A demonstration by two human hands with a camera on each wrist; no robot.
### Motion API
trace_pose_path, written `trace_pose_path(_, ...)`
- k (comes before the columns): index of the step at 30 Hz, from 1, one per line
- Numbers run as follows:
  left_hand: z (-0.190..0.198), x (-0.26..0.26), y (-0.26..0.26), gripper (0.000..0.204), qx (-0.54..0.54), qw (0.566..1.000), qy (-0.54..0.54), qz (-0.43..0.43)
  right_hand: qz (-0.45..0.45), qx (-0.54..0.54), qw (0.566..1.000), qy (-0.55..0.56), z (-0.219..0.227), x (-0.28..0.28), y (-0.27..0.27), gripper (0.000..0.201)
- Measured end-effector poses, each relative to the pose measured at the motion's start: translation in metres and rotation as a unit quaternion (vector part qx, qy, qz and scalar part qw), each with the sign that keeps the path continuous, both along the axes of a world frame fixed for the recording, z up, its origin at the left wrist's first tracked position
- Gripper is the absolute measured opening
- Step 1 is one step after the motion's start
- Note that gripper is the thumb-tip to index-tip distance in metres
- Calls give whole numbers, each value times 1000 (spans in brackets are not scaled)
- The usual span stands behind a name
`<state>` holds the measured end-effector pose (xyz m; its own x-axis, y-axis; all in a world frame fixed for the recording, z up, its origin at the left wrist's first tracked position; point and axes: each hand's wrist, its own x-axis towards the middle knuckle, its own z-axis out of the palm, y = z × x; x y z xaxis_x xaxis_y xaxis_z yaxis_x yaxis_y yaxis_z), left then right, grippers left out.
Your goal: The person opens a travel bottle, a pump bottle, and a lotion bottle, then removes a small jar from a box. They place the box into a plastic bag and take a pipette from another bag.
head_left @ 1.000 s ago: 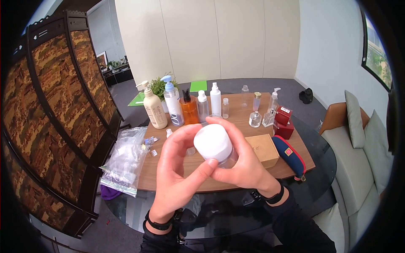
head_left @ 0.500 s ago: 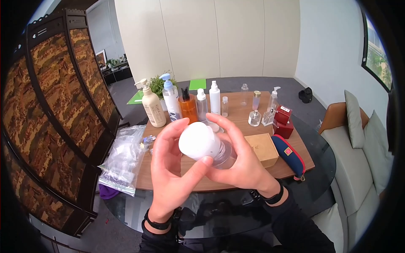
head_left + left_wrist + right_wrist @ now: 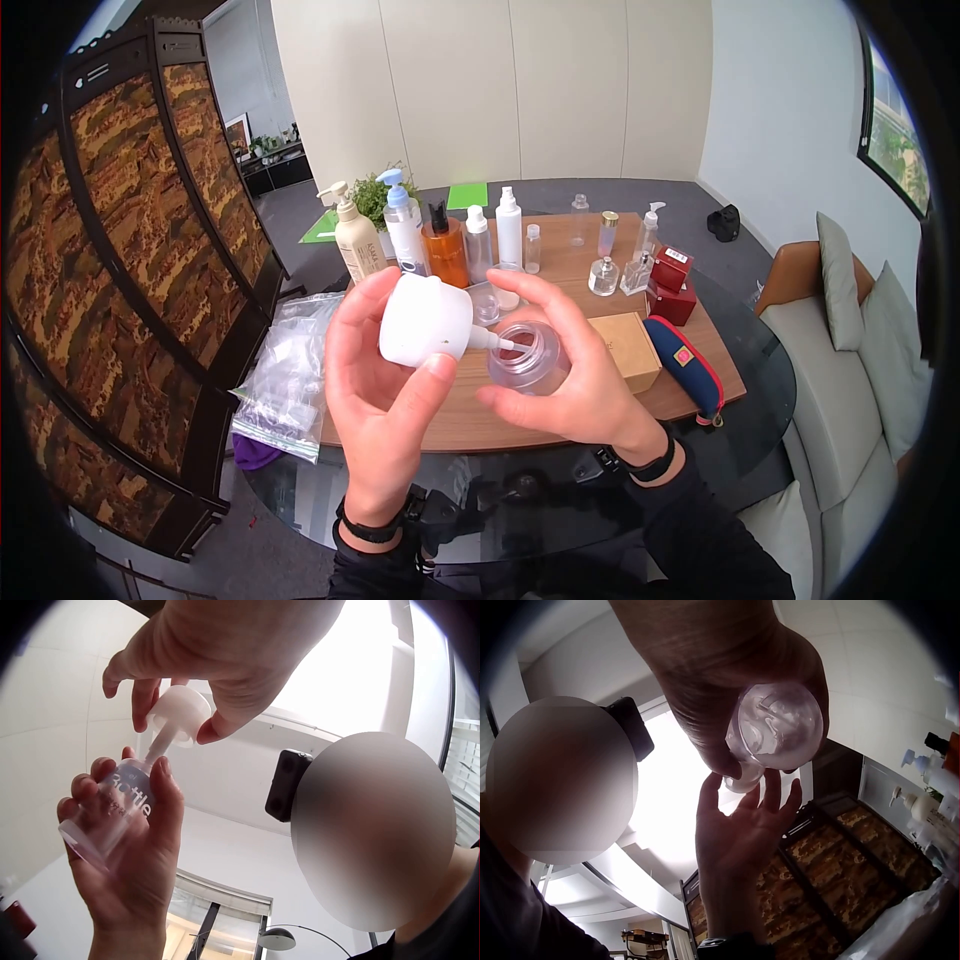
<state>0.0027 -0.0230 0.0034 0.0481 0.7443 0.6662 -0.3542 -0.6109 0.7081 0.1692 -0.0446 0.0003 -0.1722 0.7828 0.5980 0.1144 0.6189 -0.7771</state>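
White cap: here it is in the air, above the near part of the wooden table [image 3: 480, 437], white cap [image 3: 425, 322] lying sideways, closed end left, long axis running right and slightly down.
Stem: out of the cap's open end comes the stem [image 3: 490, 340], its tip right at the bottle's mouth; how deep, can't tell!
Clear bottle: tilted, the clear bottle [image 3: 527, 378] shows its mouth up toward the head camera.
Left hand: left hand [image 3: 372, 415] pinching the cap, thumb on the near side, fingers curved beyond.
Right hand: right hand [image 3: 590, 390] wrapped round the bottle, thumb nearest the table's near edge.
Right corner: pencil case [image 3: 690, 370] beside the cardboard box [image 3: 627, 350].
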Motion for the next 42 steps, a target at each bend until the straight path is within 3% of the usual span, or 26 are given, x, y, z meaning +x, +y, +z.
trace_pose_path(4, 2, -1, -1, 64, -4, 999, -28, -44, 2, -14, 1000, 1, 0, -1, -1, 80)
trace_pose_path(17, -4, 6, -2, 65, 54, 989, 124, -65, 18, 13, 1000, -10, -6, -1, 3, 83)
trace_pose_path(34, -3, 5, -4, 65, 29, 989, 124, -76, 13, 25, 999, -23, -6, -1, 2, 83)
trace_pose_path(42, -1, 0, -2, 65, 13, 984, 114, -137, 101, -44, 993, 46, -6, 0, 1, 91)
